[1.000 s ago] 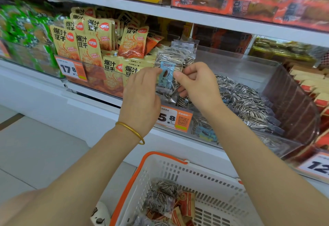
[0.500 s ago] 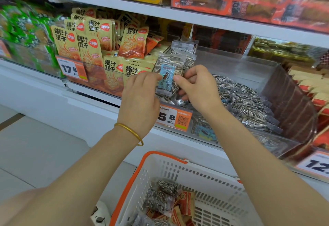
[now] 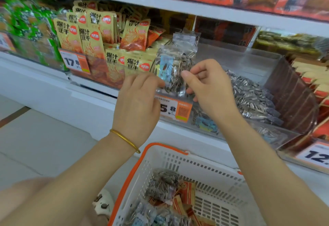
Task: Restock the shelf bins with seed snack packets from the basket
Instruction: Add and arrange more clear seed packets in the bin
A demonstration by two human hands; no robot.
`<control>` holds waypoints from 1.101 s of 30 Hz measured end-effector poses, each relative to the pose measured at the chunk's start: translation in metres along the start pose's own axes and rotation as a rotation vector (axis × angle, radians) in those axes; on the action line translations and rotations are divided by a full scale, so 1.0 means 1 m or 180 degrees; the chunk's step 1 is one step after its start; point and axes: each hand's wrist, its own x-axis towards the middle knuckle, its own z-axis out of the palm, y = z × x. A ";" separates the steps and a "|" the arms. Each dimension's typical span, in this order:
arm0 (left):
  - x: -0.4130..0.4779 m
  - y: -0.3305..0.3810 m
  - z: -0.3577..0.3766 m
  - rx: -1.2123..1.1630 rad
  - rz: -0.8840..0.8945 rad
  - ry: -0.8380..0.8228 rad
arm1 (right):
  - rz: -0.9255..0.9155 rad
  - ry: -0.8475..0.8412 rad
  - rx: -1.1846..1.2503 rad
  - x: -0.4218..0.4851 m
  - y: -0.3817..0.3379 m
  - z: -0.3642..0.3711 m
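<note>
Lining the middle shelf, clear shelf bin [image 3: 249,60] has a seed pile [image 3: 249,93] lying flat on its right side. White basket [image 3: 195,165] sits below with loose packets [image 3: 163,184] inside. Left hand [image 3: 137,101] and right hand [image 3: 211,90] each pinch a lower edge of one seed packet [image 3: 175,65], upright at the bin's front-left, above the price tag [image 3: 176,109].
</note>
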 end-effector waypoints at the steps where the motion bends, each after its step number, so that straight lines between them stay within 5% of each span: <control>1: -0.009 0.005 -0.003 -0.0016 0.0008 -0.0121 | -0.0056 -0.0057 0.0081 -0.012 -0.001 -0.004; 5: -0.061 0.008 0.001 -0.0029 -0.0077 -0.1518 | 0.0134 -0.0728 0.0199 -0.074 0.027 -0.003; 9: -0.110 0.000 0.004 0.0352 -0.0167 -0.3071 | 0.0810 -0.1930 -0.0719 -0.133 0.105 0.034; 12: -0.120 0.001 0.008 0.0785 -0.0178 -0.3697 | 0.1155 -0.2809 -0.1033 -0.168 0.153 0.075; 17: -0.115 0.003 0.023 0.1355 0.0336 -0.3735 | 0.1369 -0.3497 -0.1323 -0.209 0.178 0.145; 20: -0.110 0.002 0.027 0.1440 0.0455 -0.3773 | 0.1282 -0.3410 -0.1582 -0.219 0.184 0.165; 23: -0.107 0.000 0.029 0.1514 0.0486 -0.3859 | 0.1027 -0.3071 -0.1258 -0.213 0.187 0.165; 27: -0.104 -0.001 0.029 0.1518 0.0495 -0.3967 | 0.0695 -0.3520 -0.1038 -0.200 0.190 0.164; 33: -0.101 -0.002 0.031 0.1518 0.0491 -0.4018 | 0.1032 -0.4013 -0.0597 -0.197 0.193 0.174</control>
